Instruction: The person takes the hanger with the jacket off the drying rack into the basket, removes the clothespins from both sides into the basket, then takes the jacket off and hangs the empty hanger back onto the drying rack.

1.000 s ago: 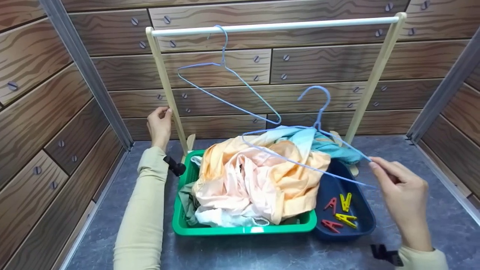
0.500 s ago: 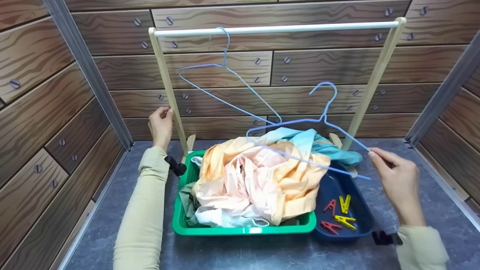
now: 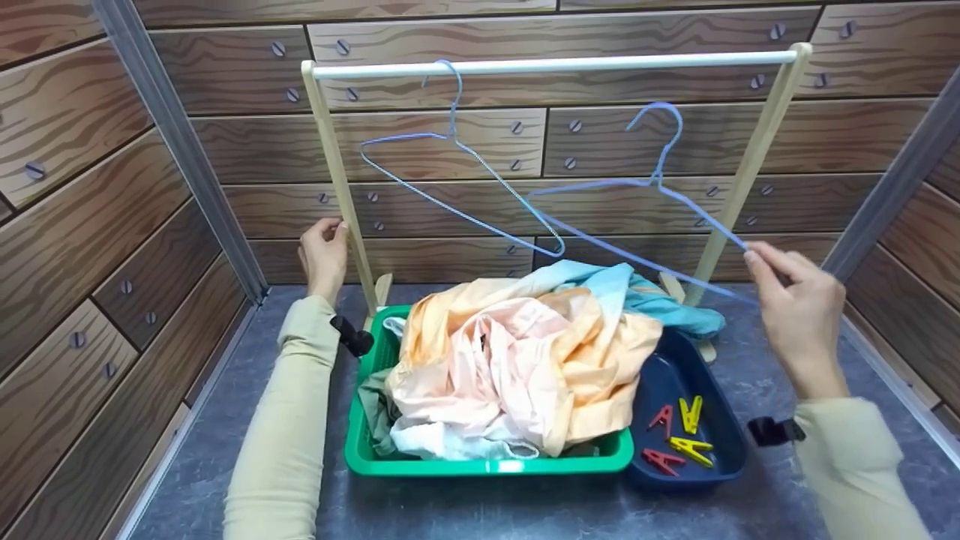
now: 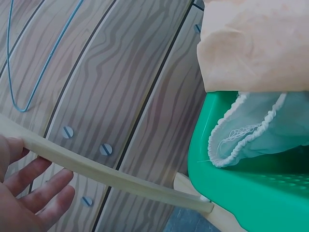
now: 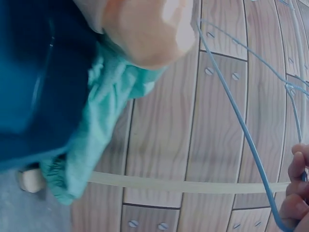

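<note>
My right hand (image 3: 802, 322) pinches one corner of a blue wire hanger (image 3: 658, 177), raised above the clothes with its hook up, below the bar. On the left, my left hand (image 3: 325, 255) holds the post of a small clothes rack (image 3: 335, 165) between thumb and fingers; the left wrist view shows the fingers (image 4: 55, 186) at the post. Another blue hanger (image 3: 452, 126) hangs bare from the rack's white bar. Between my arms, a green basket (image 3: 487, 466) is heaped with peach, pink, white and teal clothes (image 3: 517, 360).
A dark blue tray (image 3: 739, 420) touches the basket's right side, holding several red and yellow clothespins (image 3: 691, 414). Teal cloth (image 3: 675, 307) drapes over the tray's back edge. Wood-patterned walls (image 3: 637, 150) enclose the back and sides of the grey surface (image 3: 525, 506).
My right hand has lifted the hanger upward, clear of the clothes and closer to the bar. The left hand stays at the rack's post.
</note>
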Available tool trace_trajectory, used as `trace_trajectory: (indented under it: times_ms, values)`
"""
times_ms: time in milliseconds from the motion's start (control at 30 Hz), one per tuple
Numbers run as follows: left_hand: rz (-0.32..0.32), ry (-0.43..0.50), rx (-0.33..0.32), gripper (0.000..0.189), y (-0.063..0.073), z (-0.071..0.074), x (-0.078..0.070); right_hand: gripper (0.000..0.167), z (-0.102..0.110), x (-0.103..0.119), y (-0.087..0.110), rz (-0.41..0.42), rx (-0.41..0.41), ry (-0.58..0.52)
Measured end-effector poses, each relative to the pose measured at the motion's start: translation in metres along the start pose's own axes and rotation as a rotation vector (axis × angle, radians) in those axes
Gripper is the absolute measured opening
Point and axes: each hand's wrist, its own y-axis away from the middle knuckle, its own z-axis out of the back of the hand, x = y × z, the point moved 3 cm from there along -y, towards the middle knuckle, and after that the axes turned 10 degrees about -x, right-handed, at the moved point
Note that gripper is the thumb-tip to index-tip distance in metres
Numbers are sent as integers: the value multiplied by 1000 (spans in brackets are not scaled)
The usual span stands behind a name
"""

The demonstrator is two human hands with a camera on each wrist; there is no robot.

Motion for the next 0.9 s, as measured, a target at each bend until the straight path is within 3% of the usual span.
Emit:
trace_trajectory:
  times_ms: [333,500,667,900]
  values:
    - [-8,11,7,25,1,2,-1,18,-11,22,-51,37,-58,-34]
    - [-1,1,1,24,1,2,0,23,-18,25,-70,50,-23,-8]
    - [-11,-3,2,24,1,-1,1,26,-23,20,-79,41,0,31]
    - [-5,-13,-2,23,0,-2,1,21,-28,14,-80,201,55,96]
